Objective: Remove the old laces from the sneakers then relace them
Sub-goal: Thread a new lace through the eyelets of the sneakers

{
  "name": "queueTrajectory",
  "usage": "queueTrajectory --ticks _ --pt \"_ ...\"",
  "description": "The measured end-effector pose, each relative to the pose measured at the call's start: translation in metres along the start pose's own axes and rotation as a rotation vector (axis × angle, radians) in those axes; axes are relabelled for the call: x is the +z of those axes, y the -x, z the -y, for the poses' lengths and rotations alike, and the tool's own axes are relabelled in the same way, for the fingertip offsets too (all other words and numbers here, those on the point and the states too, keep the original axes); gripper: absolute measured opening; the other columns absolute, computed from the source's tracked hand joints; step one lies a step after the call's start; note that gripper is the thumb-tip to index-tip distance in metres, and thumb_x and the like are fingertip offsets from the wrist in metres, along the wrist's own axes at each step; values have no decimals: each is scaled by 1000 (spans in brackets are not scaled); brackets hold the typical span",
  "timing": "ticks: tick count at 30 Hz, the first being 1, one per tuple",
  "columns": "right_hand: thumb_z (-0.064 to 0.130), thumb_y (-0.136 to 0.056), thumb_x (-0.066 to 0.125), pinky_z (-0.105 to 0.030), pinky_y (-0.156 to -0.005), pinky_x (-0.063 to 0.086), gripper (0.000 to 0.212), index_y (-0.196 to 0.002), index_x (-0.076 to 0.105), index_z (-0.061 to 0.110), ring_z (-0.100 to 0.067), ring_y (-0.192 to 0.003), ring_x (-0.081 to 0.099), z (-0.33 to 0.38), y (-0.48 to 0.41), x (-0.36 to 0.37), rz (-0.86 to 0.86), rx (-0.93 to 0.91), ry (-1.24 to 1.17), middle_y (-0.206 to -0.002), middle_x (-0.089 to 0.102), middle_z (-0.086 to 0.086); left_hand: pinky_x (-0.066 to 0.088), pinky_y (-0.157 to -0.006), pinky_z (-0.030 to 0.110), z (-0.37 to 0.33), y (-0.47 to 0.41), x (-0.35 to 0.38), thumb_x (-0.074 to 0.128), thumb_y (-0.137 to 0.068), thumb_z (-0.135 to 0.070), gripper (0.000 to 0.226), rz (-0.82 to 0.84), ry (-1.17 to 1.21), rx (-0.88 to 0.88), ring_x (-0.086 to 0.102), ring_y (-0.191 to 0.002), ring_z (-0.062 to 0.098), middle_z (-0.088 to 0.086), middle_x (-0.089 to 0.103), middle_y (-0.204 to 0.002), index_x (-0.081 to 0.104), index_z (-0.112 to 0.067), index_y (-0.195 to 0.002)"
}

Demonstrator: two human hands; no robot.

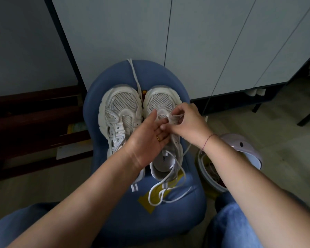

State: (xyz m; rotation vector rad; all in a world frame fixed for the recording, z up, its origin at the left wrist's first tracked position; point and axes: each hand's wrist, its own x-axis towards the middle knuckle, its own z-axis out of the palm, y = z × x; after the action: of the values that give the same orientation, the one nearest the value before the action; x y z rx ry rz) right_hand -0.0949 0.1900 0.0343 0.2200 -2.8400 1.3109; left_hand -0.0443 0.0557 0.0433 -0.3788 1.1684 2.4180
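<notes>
Two white mesh sneakers stand side by side, toes away from me, on a blue padded seat (pixel 113 208). The left sneaker (pixel 119 111) has no lace in its eyelets. My right hand (pixel 188 122) pinches a white lace (pixel 170 181) at the front eyelets of the right sneaker (pixel 161 101); the lace's loose length trails over the heel onto the seat. My left hand (pixel 149 138), fingers spread, rests flat over the right sneaker's tongue and touches the right hand. Another white lace (pixel 135 76) lies between the toes and runs to the seat's far edge.
Grey cabinet doors (pixel 186 42) rise right behind the seat. A round white bin (pixel 240 149) with an open lid stands on the floor at the right. Dark wooden slats (pixel 34 122) lie at the left. My knees in blue jeans frame the bottom corners.
</notes>
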Motion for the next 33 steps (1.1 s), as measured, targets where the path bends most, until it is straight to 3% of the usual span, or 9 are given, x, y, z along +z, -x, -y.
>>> queueTrajectory --ticks 2,5,9,14,17,25,30,33 --pt "27 -70 81 -8 -67 35 41 -98 51 22 -2 -87 48 0 2 -1 14 13 29 -106 41 5 42 -101 28 1 0 0 35 -102 -46 58 -9 -6 4 60 -106 13 5 67 -108 47 -4 -140" --pt "20 -73 75 -16 -72 40 29 -95 56 21 -9 -93 56 -3 0 -2 -28 21 30 -103 53 4 44 -100 30 4 -1 -1 35 -102 -45 58 -7 -22 14 57 -115 15 8 59 -131 42 -6 -145" --pt "14 -74 74 -19 -81 48 22 -91 64 25 -8 -92 63 -10 2 -3 -66 -13 -79 -96 65 8 47 -95 29 7 -3 -3 35 -103 -44 57 -7 -24 28 57 -121 19 11 58 -135 42 -5 -144" --pt "9 -77 75 -31 -92 53 21 -90 69 25 -10 -94 66 -19 1 -6 -47 -21 -246 -95 69 8 49 -95 33 3 -5 -6 34 -104 -43 51 21 -6 -17 61 -115 20 13 62 -129 55 -3 -128" --pt "8 -78 75 -29 -90 53 19 -89 70 24 -10 -91 66 -20 0 -7 -32 -18 -283 -91 69 9 50 -92 32 2 -7 -4 32 -106 -35 44 16 -28 -6 63 -107 18 11 66 -117 58 -3 -119" --pt "8 -79 74 -20 -84 52 19 -95 73 17 -6 -88 66 -21 2 -5 -49 -18 -329 -88 69 10 59 -72 22 19 -11 7 42 -104 -11 29 -186 -43 150 70 -81 16 12 69 -93 55 7 -123" --pt "6 -79 74 -19 -82 53 19 -93 71 19 -7 -87 67 -23 2 -4 -46 -14 -366 -87 69 10 53 -83 28 14 -9 11 38 -104 -10 31 -171 7 80 64 -90 20 12 65 -96 52 8 -125" --pt "5 -79 74 -22 -83 53 19 -90 71 21 -11 -89 67 -24 1 -5 -39 -6 -399 -88 70 7 53 -82 26 14 -9 10 38 -104 -9 24 -149 40 62 65 -87 18 11 67 -93 57 3 -110"
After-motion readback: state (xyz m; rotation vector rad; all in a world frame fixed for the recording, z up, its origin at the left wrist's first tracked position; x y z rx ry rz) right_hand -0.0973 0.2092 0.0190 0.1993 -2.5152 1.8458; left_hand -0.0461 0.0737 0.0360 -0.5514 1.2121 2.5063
